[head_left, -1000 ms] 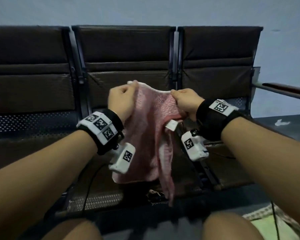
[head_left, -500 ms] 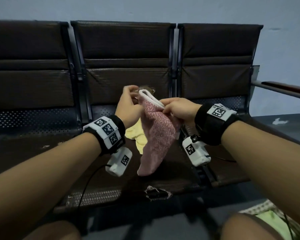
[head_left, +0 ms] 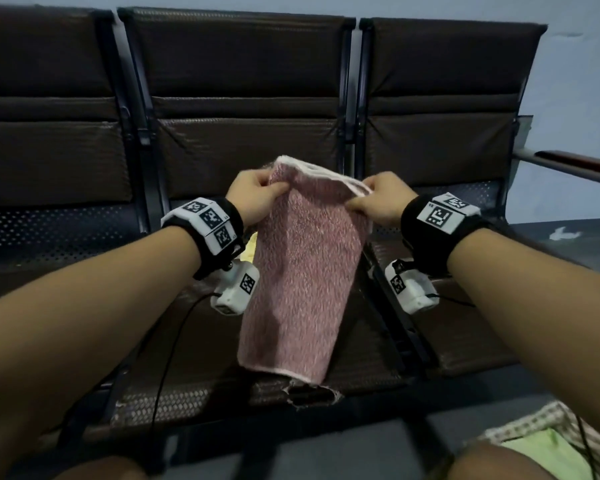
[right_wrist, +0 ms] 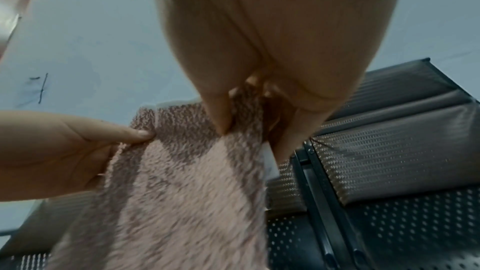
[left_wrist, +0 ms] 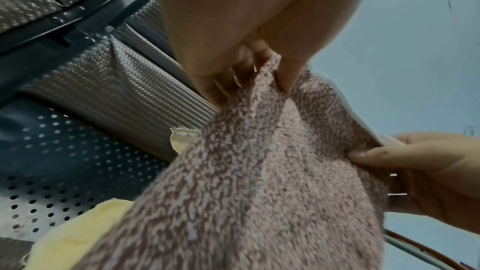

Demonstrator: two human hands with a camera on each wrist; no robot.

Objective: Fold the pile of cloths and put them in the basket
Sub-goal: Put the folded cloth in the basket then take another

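A pink terry cloth (head_left: 298,271) with a white hem hangs folded lengthwise in the air over the middle seat. My left hand (head_left: 257,192) pinches its top left corner (left_wrist: 270,77) between thumb and fingers. My right hand (head_left: 378,199) pinches the top right corner (right_wrist: 233,118) the same way. The top edge is stretched between both hands. The cloth's lower hem hangs just above the seat's front edge. A yellow cloth (left_wrist: 78,231) lies on the seat behind the pink one, mostly hidden. The basket (head_left: 548,431) with a checked rim and a green cloth inside shows at bottom right.
A row of three dark brown padded seats (head_left: 236,81) with perforated metal bases faces me. The middle seat's front edge has a torn hole (head_left: 312,393). A wooden armrest (head_left: 575,168) juts out at the right. Black cables run from both wrist cameras.
The hands came together, doubling the cloth over, then drew apart again. The pink cloth now hangs as a narrower, flat folded strip, stretched between both hands.
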